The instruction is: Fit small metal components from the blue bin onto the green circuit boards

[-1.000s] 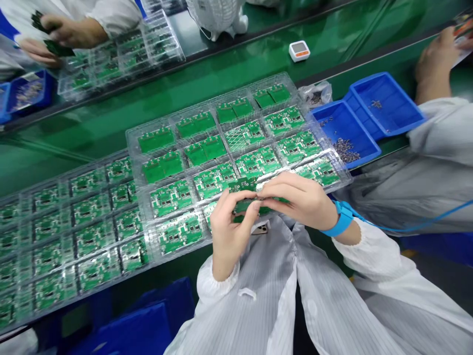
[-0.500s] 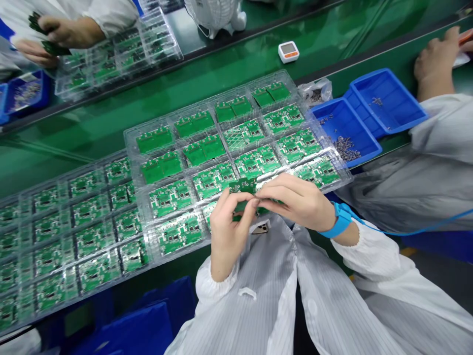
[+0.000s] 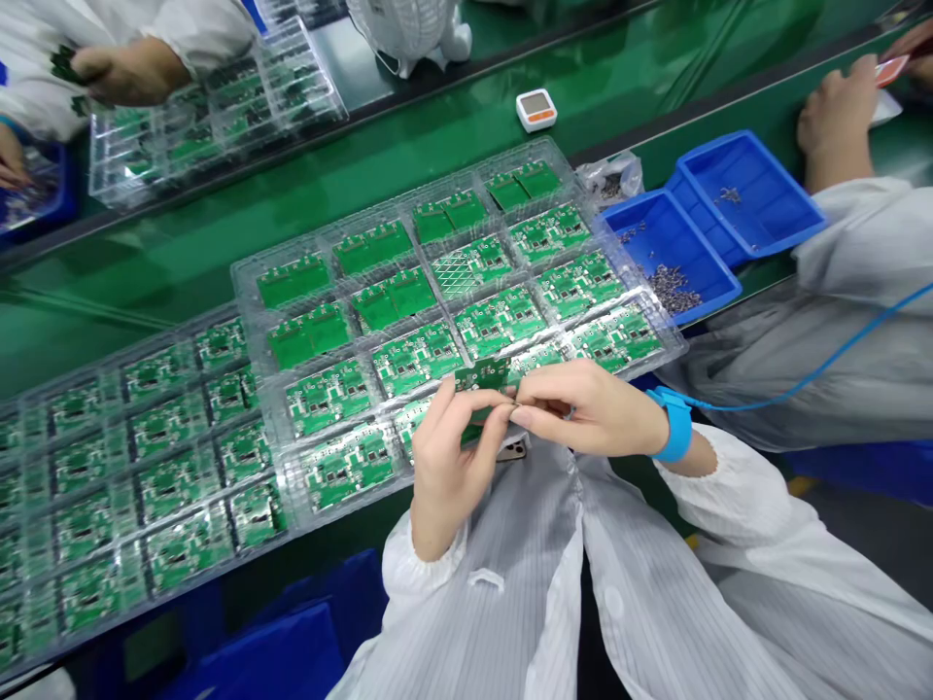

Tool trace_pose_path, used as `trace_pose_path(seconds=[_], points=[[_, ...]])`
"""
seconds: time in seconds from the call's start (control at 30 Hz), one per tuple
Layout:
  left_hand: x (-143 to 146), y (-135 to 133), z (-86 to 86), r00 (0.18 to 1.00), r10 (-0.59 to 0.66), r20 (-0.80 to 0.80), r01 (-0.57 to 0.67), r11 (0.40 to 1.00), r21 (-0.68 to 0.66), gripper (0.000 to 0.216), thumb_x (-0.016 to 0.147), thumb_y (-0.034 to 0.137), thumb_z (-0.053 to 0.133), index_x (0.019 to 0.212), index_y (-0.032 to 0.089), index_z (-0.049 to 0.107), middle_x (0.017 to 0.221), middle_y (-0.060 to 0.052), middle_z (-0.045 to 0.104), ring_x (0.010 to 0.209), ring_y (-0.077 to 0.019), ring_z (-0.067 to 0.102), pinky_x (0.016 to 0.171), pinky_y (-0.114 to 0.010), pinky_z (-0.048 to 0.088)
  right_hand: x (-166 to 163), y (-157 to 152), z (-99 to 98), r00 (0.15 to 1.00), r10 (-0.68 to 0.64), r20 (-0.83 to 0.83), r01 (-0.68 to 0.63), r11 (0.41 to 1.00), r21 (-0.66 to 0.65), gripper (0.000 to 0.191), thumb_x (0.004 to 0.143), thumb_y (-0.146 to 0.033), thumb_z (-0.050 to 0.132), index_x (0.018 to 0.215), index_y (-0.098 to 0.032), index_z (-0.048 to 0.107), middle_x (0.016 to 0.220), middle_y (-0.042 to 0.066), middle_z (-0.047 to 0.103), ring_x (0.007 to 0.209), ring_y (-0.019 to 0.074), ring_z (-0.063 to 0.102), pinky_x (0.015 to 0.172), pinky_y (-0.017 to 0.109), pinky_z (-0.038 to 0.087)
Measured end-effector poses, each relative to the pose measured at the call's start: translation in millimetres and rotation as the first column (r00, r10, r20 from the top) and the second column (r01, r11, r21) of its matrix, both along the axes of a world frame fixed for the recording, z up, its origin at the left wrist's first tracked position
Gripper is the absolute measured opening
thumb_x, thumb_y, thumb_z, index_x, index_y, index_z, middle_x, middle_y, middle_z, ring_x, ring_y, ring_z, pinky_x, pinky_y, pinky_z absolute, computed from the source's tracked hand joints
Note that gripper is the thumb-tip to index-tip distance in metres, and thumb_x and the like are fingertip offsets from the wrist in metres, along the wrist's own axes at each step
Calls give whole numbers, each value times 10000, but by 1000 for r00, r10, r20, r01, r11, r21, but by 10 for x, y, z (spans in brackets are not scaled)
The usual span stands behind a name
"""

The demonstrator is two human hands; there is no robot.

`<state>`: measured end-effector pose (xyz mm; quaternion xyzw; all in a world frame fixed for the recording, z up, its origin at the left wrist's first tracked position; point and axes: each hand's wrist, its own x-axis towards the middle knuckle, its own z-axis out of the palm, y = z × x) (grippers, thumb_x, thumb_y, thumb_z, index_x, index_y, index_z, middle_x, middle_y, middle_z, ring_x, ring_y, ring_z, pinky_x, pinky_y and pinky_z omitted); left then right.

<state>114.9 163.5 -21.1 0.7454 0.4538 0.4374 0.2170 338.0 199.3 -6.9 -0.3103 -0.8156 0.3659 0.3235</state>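
Note:
My left hand [image 3: 450,457] holds a small green circuit board [image 3: 481,375] upright just above the near edge of a clear plastic tray [image 3: 248,277] filled with several green boards. My right hand [image 3: 583,406], with a blue wrist strap [image 3: 674,424], pinches a tiny part against the board's lower edge. The two hands' fingertips meet over the tray's front row. What the right fingers pinch is too small to name.
A second clear tray of boards [image 3: 131,467] lies to the left. Two blue bins [image 3: 671,255] [image 3: 750,190] with small metal parts sit at the right. Other people's hands work at the top left [image 3: 123,68] and top right [image 3: 838,122]. A white timer [image 3: 536,108] stands on the green belt.
The board has tipped up more between my fingers and my hands have shifted slightly. The view has drifted, so the scene sits a bit further left.

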Motion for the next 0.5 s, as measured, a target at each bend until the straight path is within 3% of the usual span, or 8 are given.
trace_pose_path(seconds=[0.13,0.3,0.37,0.47,0.5], points=[[-12,7,-6,1000,-17,-6,17,1000,-18,218,1155,131,656,1282,272,764,1158,17,903,971,-160,861,1345,-513,559,24,23,-49,994,-91,-53,90,996,-11,386,1215,-330,633,856,-192,668,703,-49,570,614,95,462,601,245,355],[-1,-3,-77,998,-7,58,6,1000,24,538,1160,143,656,1672,294,592,1561,-94,781,1431,-239,780,1223,-404,660,12,20,-117,971,-207,-121,204,978,-33,337,1225,-340,622,968,-191,782,797,-4,729,645,112,582,631,257,419],[8,-23,-98,997,21,71,-21,1000,-6,643,1170,208,678,1773,293,470,1646,-138,716,1358,-253,814,1114,-390,718,6,19,-134,962,-232,-142,234,972,-1,367,1230,-371,616,946,-193,766,794,1,724,653,119,585,630,264,416],[11,-53,-99,998,31,57,-26,997,-78,675,1184,263,674,1805,283,407,1594,-161,735,954,-168,850,872,-330,759,0,25,-155,959,-245,-142,253,967,39,415,1234,-417,612,895,-199,712,758,-11,664,648,121,554,629,265,413],[8,-60,-93,998,18,54,-13,996,-85,657,1186,260,669,1794,278,423,1561,-155,753,902,-154,838,837,-314,755,-2,29,-161,959,-248,-138,256,966,46,422,1235,-420,611,884,-201,697,755,-14,652,650,120,550,633,264,414]])
